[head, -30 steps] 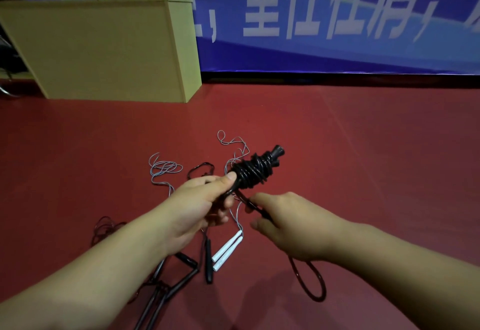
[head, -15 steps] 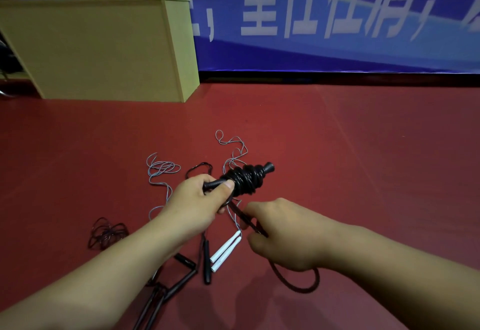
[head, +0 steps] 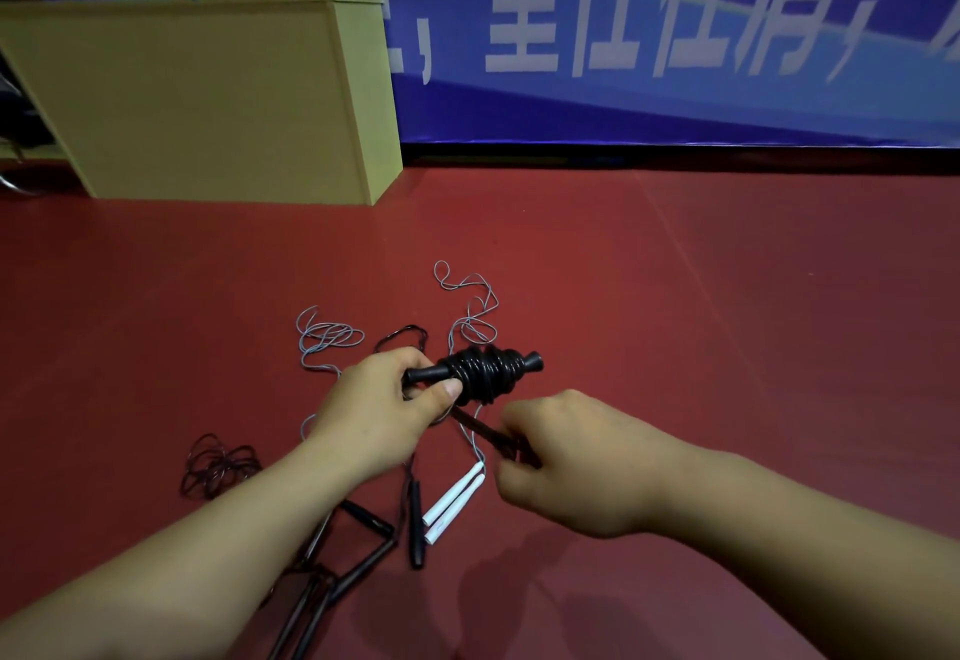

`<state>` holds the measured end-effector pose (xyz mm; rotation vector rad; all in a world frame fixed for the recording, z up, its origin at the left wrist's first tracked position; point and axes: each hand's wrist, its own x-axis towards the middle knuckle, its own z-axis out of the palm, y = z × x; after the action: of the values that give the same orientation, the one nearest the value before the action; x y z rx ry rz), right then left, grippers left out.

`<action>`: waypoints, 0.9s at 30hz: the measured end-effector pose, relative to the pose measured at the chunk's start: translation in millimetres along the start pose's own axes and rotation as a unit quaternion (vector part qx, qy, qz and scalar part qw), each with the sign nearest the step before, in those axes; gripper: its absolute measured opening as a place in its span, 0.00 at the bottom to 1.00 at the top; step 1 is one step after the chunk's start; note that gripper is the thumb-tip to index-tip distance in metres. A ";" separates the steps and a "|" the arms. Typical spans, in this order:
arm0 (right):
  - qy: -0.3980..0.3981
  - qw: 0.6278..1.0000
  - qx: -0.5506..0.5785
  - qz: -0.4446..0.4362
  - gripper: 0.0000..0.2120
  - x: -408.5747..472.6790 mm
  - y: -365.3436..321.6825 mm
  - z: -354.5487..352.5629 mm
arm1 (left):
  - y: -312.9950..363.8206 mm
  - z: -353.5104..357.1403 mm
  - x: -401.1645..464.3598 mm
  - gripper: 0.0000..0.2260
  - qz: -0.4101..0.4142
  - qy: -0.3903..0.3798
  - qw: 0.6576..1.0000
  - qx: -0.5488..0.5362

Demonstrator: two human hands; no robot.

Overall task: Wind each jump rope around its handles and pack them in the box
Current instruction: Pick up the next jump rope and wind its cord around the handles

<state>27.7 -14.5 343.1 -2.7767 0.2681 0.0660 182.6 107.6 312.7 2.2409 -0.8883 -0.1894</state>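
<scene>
Jump rope [head: 480,372] (black), gripped by both hands

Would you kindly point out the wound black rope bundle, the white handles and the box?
wound black rope bundle [head: 480,372], head view, middle coils
white handles [head: 453,503], head view, mid-shaft
box [head: 197,103], head view, front wall

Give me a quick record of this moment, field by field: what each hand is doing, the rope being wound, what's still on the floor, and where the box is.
left hand: left hand holds the black handles
right hand: right hand pinches the loose rope end
wound rope: black rope coil around the handles, held above the floor
floor: white-handled rope, more black ropes
box: tan box, far left
packed: none seen
</scene>
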 end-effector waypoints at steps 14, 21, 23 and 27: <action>0.022 0.997 -0.068 0.008 0.07 -4.7 7.3 -18.0 | 7.7 -3.3 3.8 0.07 -0.012 0.007 0.999 0.037; 0.022 0.998 -0.051 -0.031 0.10 -3.5 19.3 -22.6 | 4.6 0.4 1.4 0.08 0.049 -0.094 0.990 0.089; 0.022 0.997 -0.058 -0.038 0.12 -3.7 22.7 -24.4 | 4.7 1.3 0.5 0.08 0.067 -0.131 0.985 0.096; 0.043 0.996 -0.063 -0.047 0.12 -3.8 27.8 -30.5 | 7.7 0.9 -4.7 0.04 0.104 -0.202 0.971 0.077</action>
<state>19.0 -50.0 362.7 -2.9183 0.1580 -0.0624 174.6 106.2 316.7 2.2695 -1.3879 -0.5075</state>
